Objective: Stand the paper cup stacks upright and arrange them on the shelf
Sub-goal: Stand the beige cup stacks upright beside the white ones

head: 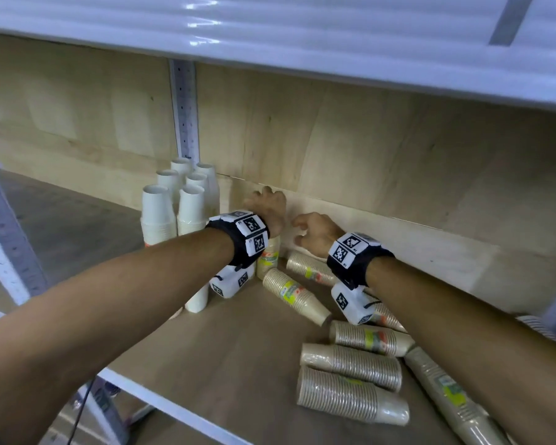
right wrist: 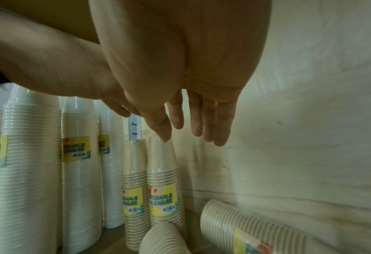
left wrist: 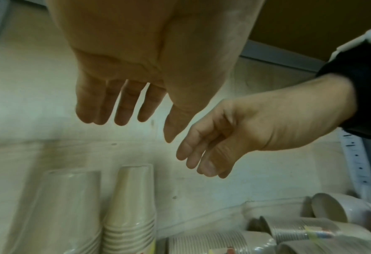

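Observation:
Several tall white cup stacks (head: 180, 203) stand upright at the back left of the wooden shelf (head: 225, 348). Right of them are two shorter brown stacks (right wrist: 162, 189), also upright, one showing under my left wrist (head: 268, 258). My left hand (head: 268, 203) hovers above them near the back wall, fingers straight and holding nothing (left wrist: 123, 110). Just to its right, my right hand (head: 312, 231) is also free, its fingers (right wrist: 197, 123) relaxed above the stack tops. Several brown wrapped stacks (head: 350, 364) lie on their sides further right and forward.
A white upper shelf (head: 302, 43) hangs low overhead. A perforated metal post (head: 183, 107) runs up the plywood back wall behind the white stacks, and another post (head: 0, 220) stands at the left. One lying stack (head: 296, 293) rests just below my right wrist.

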`<act>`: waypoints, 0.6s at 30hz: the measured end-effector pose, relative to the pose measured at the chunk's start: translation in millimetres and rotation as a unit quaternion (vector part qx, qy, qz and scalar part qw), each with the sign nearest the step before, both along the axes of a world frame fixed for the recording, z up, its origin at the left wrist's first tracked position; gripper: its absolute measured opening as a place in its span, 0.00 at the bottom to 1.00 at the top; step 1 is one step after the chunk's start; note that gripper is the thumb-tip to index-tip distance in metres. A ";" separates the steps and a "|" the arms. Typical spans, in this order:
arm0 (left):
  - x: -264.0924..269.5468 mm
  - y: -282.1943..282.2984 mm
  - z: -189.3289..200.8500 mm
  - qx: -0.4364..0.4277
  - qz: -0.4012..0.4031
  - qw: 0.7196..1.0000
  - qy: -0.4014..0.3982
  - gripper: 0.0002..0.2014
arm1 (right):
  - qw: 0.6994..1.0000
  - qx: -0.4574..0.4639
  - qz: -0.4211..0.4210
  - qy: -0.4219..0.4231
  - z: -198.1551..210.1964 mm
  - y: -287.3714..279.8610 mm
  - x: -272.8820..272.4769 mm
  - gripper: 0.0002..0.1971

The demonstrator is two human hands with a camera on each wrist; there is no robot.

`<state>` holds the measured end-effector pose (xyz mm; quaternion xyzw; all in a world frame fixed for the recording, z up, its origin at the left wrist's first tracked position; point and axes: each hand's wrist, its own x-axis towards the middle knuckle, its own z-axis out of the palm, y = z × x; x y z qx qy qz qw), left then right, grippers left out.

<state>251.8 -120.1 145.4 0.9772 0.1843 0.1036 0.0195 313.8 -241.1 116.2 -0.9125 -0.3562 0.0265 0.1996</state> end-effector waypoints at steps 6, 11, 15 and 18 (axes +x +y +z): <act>1.0 -17.5 -11.6 -0.066 -0.179 0.981 0.034 0.25 | 0.997 -0.044 -0.055 0.021 -1.7 -44.7 -0.8 0.20; 0.7 -34.4 -42.1 -0.068 -0.246 0.960 0.116 0.28 | 0.989 -0.105 -0.084 0.064 -13.7 -90.8 -7.8 0.20; -2.3 -44.2 -64.2 -0.084 -0.257 0.950 0.159 0.27 | 0.981 -0.132 -0.115 0.088 -28.3 -126.1 -17.6 0.21; -2.6 -48.9 -76.8 -0.082 -0.267 0.945 0.173 0.28 | 0.976 -0.151 -0.127 0.091 -40.9 -147.8 -21.8 0.24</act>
